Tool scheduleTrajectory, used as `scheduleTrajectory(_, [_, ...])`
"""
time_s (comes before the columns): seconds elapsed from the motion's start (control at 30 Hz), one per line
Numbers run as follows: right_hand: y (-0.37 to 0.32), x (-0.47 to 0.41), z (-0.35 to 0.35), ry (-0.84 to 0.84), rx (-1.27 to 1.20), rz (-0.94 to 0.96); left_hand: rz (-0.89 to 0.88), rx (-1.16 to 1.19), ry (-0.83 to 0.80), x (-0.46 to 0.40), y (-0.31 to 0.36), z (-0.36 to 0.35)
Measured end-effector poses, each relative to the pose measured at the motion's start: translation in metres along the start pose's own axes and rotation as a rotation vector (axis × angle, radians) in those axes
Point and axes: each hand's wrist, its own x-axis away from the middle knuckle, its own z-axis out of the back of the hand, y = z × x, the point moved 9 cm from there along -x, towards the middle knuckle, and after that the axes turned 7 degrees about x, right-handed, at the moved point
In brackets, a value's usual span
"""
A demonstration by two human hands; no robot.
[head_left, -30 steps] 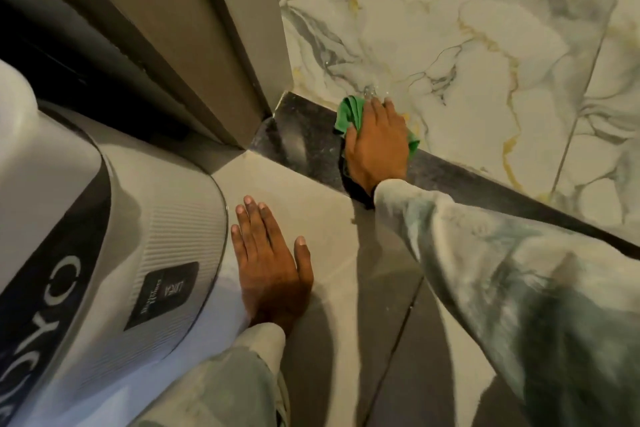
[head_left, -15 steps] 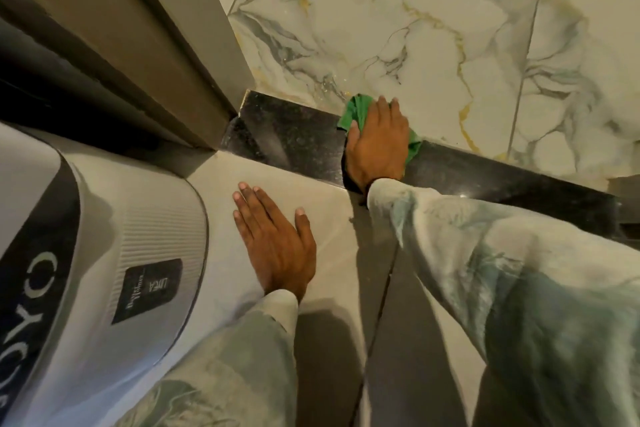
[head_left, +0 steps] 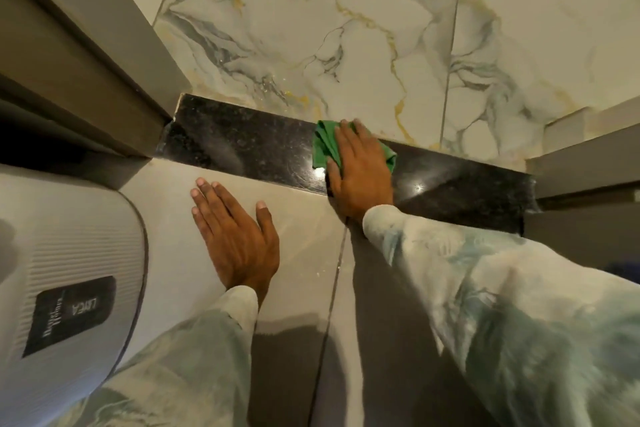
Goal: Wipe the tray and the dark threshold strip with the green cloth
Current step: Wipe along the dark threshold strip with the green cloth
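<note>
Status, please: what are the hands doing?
Right hand flat on green cloth, pressing it onto dark threshold strip. Left hand flat on floor. Strip unobstructed.

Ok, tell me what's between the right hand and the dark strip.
The green cloth, pressed under the right hand onto the dark strip; head view shows it.

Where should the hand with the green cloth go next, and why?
Probably slide the right hand and the green cloth rightward along the dark threshold strip. The hand presses the cloth flat near the strip's middle; faint swirled streaks lie left of it, while the stretch to its right shows pale specks. The left hand rests flat on the floor.
</note>
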Motion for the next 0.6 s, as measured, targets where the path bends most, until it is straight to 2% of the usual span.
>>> scheduleTrajectory(0.03, [-0.006, 0.016, -0.002, -0.02, -0.016, 0.116, 0.005, 0.006, -0.002, 0.0, 0.0, 0.0])
scheduleTrajectory(0.1, [0.023, 0.05, 0.001, -0.006, -0.014, 0.126, 0.004, 0.016, -0.003, 0.002, 0.0, 0.001])
scheduleTrajectory(0.17, [0.082, 0.078, 0.01, 0.049, -0.003, -0.126, -0.002, 0.029, -0.009, 0.002, 0.0, 0.001])
scheduleTrajectory(0.27, [0.15, 0.079, 0.02, 0.131, -0.03, -0.642, -0.004, 0.061, 0.004, 0.003, 0.0, 0.001])
scheduleTrajectory(0.3, [0.155, 0.068, 0.02, 0.149, -0.059, -0.751, -0.005, 0.069, 0.019, 0.003, 0.0, 0.001])
scheduleTrajectory(0.33, [0.152, 0.054, 0.021, 0.15, -0.072, -0.782, -0.006, 0.072, 0.031, 0.003, -0.001, 0.001])
scheduleTrajectory(0.37, [0.143, 0.041, 0.022, 0.146, -0.057, -0.719, -0.009, 0.074, 0.035, 0.003, -0.001, 0.0])
scheduleTrajectory(0.47, [0.108, 0.042, 0.018, 0.104, -0.029, -0.291, -0.006, 0.077, 0.035, 0.002, -0.002, -0.002])
scheduleTrajectory(0.5, [0.11, 0.058, 0.017, 0.096, -0.029, -0.245, 0.0, 0.08, 0.033, 0.002, -0.003, -0.002])
scheduleTrajectory(0.53, [0.123, 0.076, 0.018, 0.102, -0.023, -0.285, 0.001, 0.085, 0.035, 0.002, -0.003, -0.002])
scheduleTrajectory(0.6, [0.161, 0.105, 0.023, 0.166, -0.022, -0.532, 0.001, 0.095, 0.04, 0.001, -0.003, -0.002])
